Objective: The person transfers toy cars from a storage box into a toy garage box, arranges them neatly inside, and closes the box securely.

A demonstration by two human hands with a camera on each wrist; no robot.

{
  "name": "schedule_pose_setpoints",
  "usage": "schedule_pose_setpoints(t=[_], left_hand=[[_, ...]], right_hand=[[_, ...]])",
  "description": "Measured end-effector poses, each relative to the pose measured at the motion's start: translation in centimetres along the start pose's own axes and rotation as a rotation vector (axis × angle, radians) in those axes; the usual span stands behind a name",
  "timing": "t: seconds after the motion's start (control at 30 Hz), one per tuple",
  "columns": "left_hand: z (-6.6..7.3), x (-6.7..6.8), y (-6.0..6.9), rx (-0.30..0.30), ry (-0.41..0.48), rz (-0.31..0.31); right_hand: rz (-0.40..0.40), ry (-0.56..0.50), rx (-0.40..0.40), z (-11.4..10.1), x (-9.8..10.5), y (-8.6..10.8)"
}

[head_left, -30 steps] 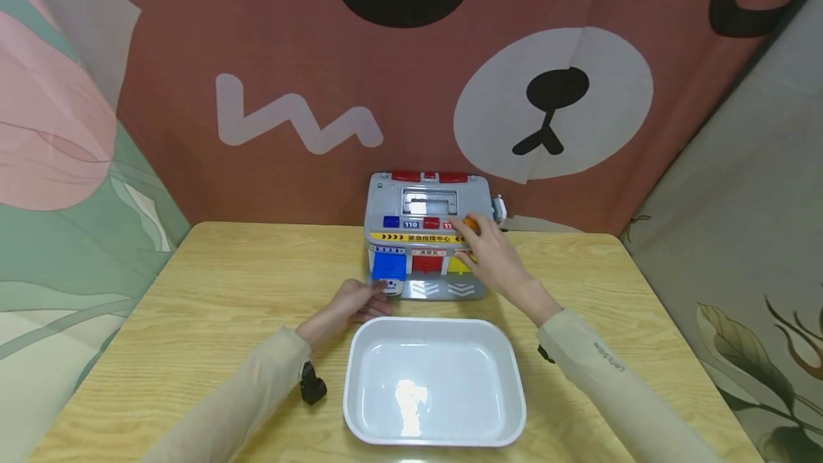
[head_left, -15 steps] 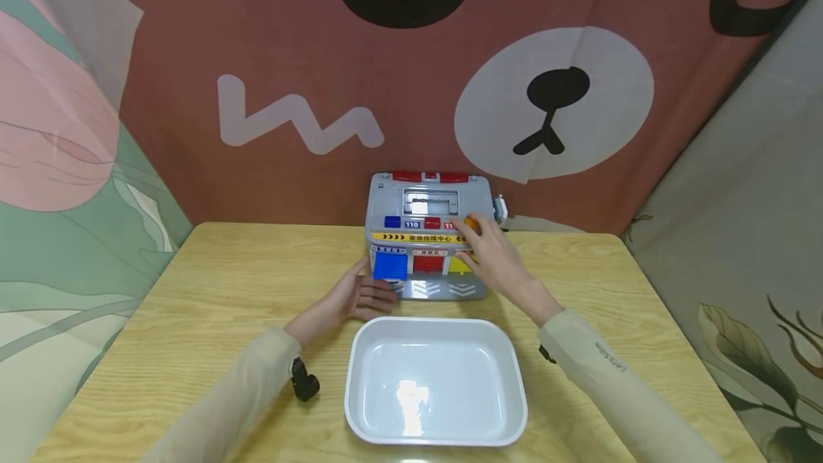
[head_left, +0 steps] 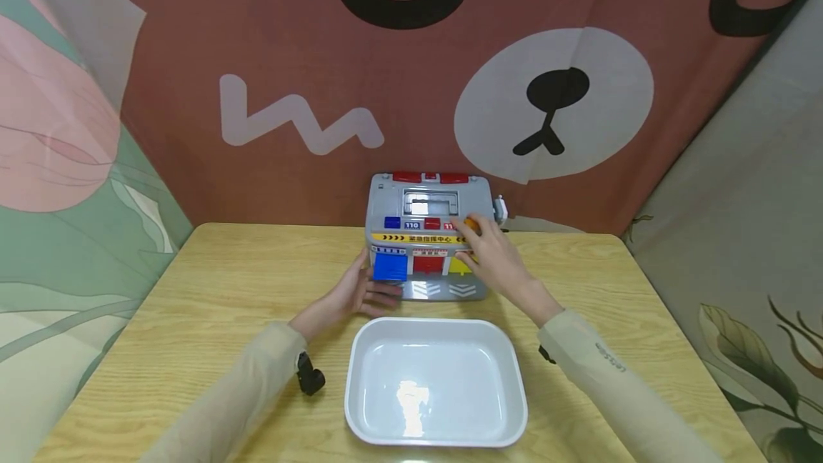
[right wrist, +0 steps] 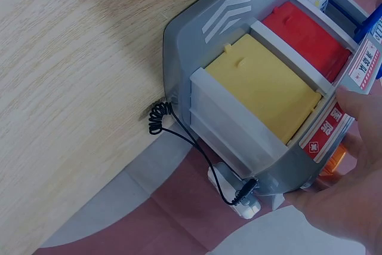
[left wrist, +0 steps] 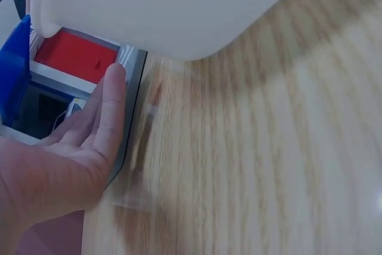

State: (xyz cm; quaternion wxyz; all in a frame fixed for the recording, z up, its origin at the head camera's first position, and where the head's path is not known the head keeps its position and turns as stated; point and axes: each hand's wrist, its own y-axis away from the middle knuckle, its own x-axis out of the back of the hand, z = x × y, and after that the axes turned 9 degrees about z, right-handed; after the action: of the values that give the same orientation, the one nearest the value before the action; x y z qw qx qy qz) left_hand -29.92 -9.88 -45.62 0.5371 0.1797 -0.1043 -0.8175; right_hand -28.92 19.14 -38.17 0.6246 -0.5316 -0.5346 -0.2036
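Note:
A grey toy garage [head_left: 426, 209] stands at the back of the table, with blue, red [right wrist: 310, 37] and yellow [right wrist: 262, 85] doors along its front. In the left wrist view the blue door [left wrist: 16, 67] is swung outward. A small white toy car [left wrist: 74, 107] shows inside that bay, partly hidden by fingers. My left hand [head_left: 356, 291] is at the blue bay, its fingers fairly straight and close to the car; whether they touch it I cannot tell. My right hand [head_left: 498, 252] grips the garage's upper right front, beside an orange light [right wrist: 334, 160].
A white plastic tray [head_left: 437, 441] stands in front of the garage, between the forearms. A black coiled cord [right wrist: 160, 117] links to a white piece [right wrist: 236, 192] on the garage's right side. A printed curtain [head_left: 289, 184] hangs right behind the table.
A second ago the toy car was on the ramp under my left thumb; it has gone into the blue bay. My left hand has turned and spread its fingers. My right hand keeps its place.

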Motion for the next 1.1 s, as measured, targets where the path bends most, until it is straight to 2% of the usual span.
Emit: schedule_pose_setpoints(t=[0.17, 0.27, 0.43, 0.63, 0.9, 1.03, 1.1], left_hand=[[0.3, -0.4, 0.2, 0.006, 0.004, 0.028], [0.3, -0.4, 0.3, 0.016, 0.004, 0.022], [0.2, 0.1, 0.7, 0.007, -0.006, 0.009], [0.1, 0.6, 1.1, -0.002, 0.033, 0.034], [0.2, 1.8, 2.2, -0.029, 0.039, 0.065], [0.2, 2.7, 1.9, -0.071, -0.013, 0.113], [0.6, 2.7, 2.0, -0.113, -0.085, 0.158]], right_hand=[[0.000, 0.004, -0.007, 0.0, 0.1, 0.0], [-0.009, 0.006, -0.011, 0.0, 0.1, 0.1], [-0.019, 0.005, -0.011, -0.2, 0.2, 0.0], [-0.001, 0.009, 0.027, -0.3, 0.5, -0.6], [-0.042, 0.005, 0.040, -0.6, 0.8, -0.7], [-0.069, 0.000, 0.041, -0.6, 0.9, -0.5], [-0.068, 0.003, 0.045, -0.6, 0.9, -0.4]])
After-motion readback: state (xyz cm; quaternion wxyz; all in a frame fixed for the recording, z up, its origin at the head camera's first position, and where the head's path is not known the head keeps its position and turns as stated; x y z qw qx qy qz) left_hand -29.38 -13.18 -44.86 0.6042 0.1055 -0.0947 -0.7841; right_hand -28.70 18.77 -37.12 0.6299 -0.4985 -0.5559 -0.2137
